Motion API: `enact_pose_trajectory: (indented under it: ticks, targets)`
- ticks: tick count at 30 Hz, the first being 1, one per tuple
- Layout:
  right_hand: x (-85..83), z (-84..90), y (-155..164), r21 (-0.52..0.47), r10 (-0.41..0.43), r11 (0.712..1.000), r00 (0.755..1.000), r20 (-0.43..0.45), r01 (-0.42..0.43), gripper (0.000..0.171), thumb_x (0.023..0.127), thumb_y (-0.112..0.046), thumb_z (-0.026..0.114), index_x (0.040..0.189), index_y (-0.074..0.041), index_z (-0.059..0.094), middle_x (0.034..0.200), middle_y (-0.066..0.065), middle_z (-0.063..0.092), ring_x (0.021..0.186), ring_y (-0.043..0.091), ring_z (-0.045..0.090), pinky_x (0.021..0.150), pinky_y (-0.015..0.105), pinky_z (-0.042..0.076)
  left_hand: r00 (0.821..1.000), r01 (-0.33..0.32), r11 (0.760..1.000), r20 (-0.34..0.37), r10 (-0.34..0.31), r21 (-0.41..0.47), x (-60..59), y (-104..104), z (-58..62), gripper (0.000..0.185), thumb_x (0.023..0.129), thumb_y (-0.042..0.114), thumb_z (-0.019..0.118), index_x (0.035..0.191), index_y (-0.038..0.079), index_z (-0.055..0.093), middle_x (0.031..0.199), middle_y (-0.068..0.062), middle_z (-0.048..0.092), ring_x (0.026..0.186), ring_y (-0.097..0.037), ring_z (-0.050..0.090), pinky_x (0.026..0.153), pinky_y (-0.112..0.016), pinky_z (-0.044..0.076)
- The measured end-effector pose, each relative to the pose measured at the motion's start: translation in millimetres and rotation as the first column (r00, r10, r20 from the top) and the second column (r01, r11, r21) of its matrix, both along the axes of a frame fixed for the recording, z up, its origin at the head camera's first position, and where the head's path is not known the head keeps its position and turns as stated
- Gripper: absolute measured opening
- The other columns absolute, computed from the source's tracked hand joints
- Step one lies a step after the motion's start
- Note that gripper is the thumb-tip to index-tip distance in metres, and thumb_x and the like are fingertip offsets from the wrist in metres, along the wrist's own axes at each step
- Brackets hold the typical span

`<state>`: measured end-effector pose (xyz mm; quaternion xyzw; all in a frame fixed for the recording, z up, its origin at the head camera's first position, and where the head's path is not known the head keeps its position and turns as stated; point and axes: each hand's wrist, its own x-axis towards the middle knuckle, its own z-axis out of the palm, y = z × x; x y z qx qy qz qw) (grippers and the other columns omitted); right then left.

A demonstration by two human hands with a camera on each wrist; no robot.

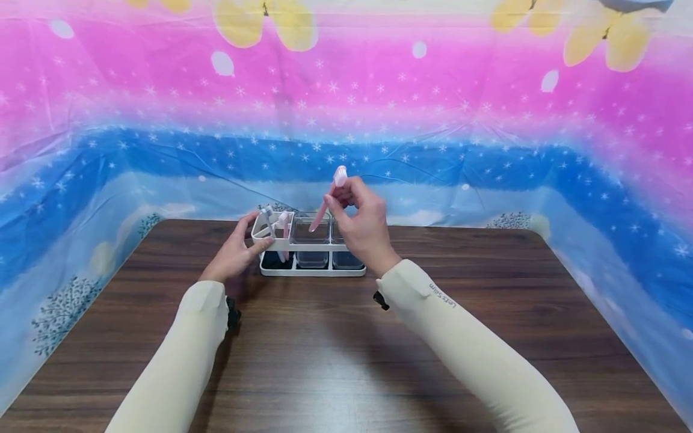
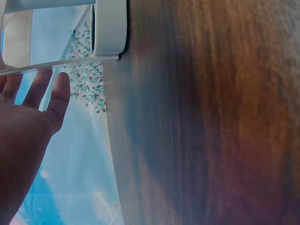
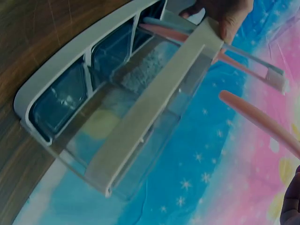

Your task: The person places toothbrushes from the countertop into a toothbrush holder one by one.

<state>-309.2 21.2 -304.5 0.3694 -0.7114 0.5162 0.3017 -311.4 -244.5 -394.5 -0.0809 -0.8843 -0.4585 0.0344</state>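
Note:
A white toothbrush holder stands at the back of the table, its left end gripped by my left hand, thumb at the front. In the left wrist view, fingertips of that hand lie against the holder's edge. A grey toothbrush and a pink toothbrush stand in its left compartment. My right hand pinches another pink toothbrush, head up and tilted, above the holder. The right wrist view shows the lower end of this toothbrush's handle apart from the holder.
Clear cups fill the holder's middle and right compartments. The dark wood table reaches back to a pink and blue patterned cloth hanging behind and at both sides.

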Motion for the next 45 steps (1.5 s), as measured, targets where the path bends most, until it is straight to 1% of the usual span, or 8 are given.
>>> enact_pose_trajectory:
  ticks: [5, 11, 18, 23, 30, 34, 40, 45]
  targets:
    - [2.5, -3.9, -12.3, 0.021, -0.005, 1.0, 1.0, 0.001, 0.005, 0.015, 0.092, -0.012, 0.063, 0.101, -0.003, 0.057, 0.092, 0.004, 0.061, 0.08, 0.01, 0.058, 0.073, 0.025, 0.049, 1.0, 0.0, 1.0, -0.002, 0.0, -0.005, -0.2, 0.2, 0.2, 0.082, 0.094, 0.043, 0.054, 0.153, 0.014, 0.005, 0.149, -0.022, 0.022, 0.13, -0.042, 0.03, 0.101, -0.062, 0.026]
    - [3.7, -7.8, -26.8, 0.048, -0.016, 0.999, 1.0, 0.012, 0.016, 0.014, 0.091, -0.01, 0.064, 0.1, -0.004, 0.057, 0.092, 0.004, 0.062, 0.08, 0.008, 0.058, 0.072, 0.022, 0.049, 1.0, -0.004, 1.0, 0.005, 0.004, 0.003, -1.1, -0.5, -1.7, 0.083, 0.093, 0.046, 0.055, 0.153, 0.015, 0.006, 0.15, -0.02, 0.021, 0.13, -0.041, 0.03, 0.1, -0.062, 0.027]
    - [1.9, -13.1, -41.0, 0.103, -0.03, 0.995, 0.994, 0.101, 0.02, 0.011, 0.092, -0.012, 0.062, 0.1, -0.006, 0.058, 0.091, 0.002, 0.062, 0.08, 0.009, 0.058, 0.074, 0.019, 0.048, 1.0, -0.004, 1.0, 0.01, 0.004, 0.006, -2.5, -2.5, -2.7, 0.085, 0.092, 0.048, 0.055, 0.153, 0.017, 0.005, 0.149, -0.02, 0.022, 0.129, -0.041, 0.031, 0.101, -0.061, 0.027]
    - [-4.3, -18.3, -50.6, 0.139, -0.047, 0.99, 0.986, 0.162, 0.024, 0.009, 0.092, -0.01, 0.063, 0.099, -0.007, 0.058, 0.09, 0.001, 0.064, 0.077, 0.009, 0.057, 0.071, 0.019, 0.048, 1.0, -0.009, 1.0, 0.008, 0.009, 0.004, -3.2, -2.0, -2.7, 0.084, 0.093, 0.046, 0.055, 0.153, 0.016, 0.005, 0.148, -0.021, 0.023, 0.129, -0.041, 0.031, 0.1, -0.061, 0.028]
    - [-12.9, -31.7, -61.9, 0.238, -0.12, 0.969, 0.963, 0.242, 0.061, 0.009, 0.092, -0.013, 0.062, 0.1, -0.01, 0.06, 0.091, -0.001, 0.064, 0.077, 0.007, 0.057, 0.069, 0.017, 0.048, 1.0, -0.002, 0.999, 0.022, 0.001, 0.039, -2.8, -2.3, -3.2, 0.083, 0.093, 0.046, 0.056, 0.153, 0.017, 0.006, 0.148, -0.02, 0.023, 0.128, -0.041, 0.032, 0.1, -0.058, 0.031]
    - [-15.4, -36.5, -67.5, 0.295, -0.146, 0.954, 0.949, 0.279, 0.06, 0.007, 0.093, -0.014, 0.061, 0.1, -0.011, 0.061, 0.091, -0.001, 0.063, 0.078, 0.009, 0.057, 0.068, 0.017, 0.048, 1.0, 0.003, 0.999, 0.021, -0.004, 0.039, -2.5, -3.1, -3.2, 0.083, 0.093, 0.047, 0.056, 0.153, 0.018, 0.006, 0.148, -0.019, 0.023, 0.129, -0.04, 0.032, 0.1, -0.058, 0.031]
    - [-18.1, -42.9, -72.8, 0.339, -0.171, 0.94, 0.92, 0.354, 0.044, 0.008, 0.094, -0.015, 0.06, 0.102, -0.013, 0.062, 0.092, -0.003, 0.061, 0.08, 0.01, 0.055, 0.07, 0.018, 0.049, 1.0, 0.012, 0.999, 0.014, -0.013, 0.044, -2.4, -3.1, -2.4, 0.082, 0.094, 0.044, 0.056, 0.152, 0.016, 0.006, 0.148, -0.02, 0.024, 0.128, -0.04, 0.033, 0.1, -0.058, 0.032]
    - [-22.4, -46.4, -74.5, 0.364, -0.191, 0.93, 0.906, 0.378, 0.044, 0.007, 0.094, -0.016, 0.06, 0.1, -0.014, 0.062, 0.092, -0.004, 0.061, 0.081, 0.009, 0.055, 0.074, 0.019, 0.049, 1.0, 0.001, 0.999, 0.031, -0.003, 0.042, -2.2, -3.3, -1.3, 0.084, 0.092, 0.047, 0.056, 0.153, 0.017, 0.006, 0.149, -0.019, 0.022, 0.128, -0.04, 0.032, 0.1, -0.058, 0.031]
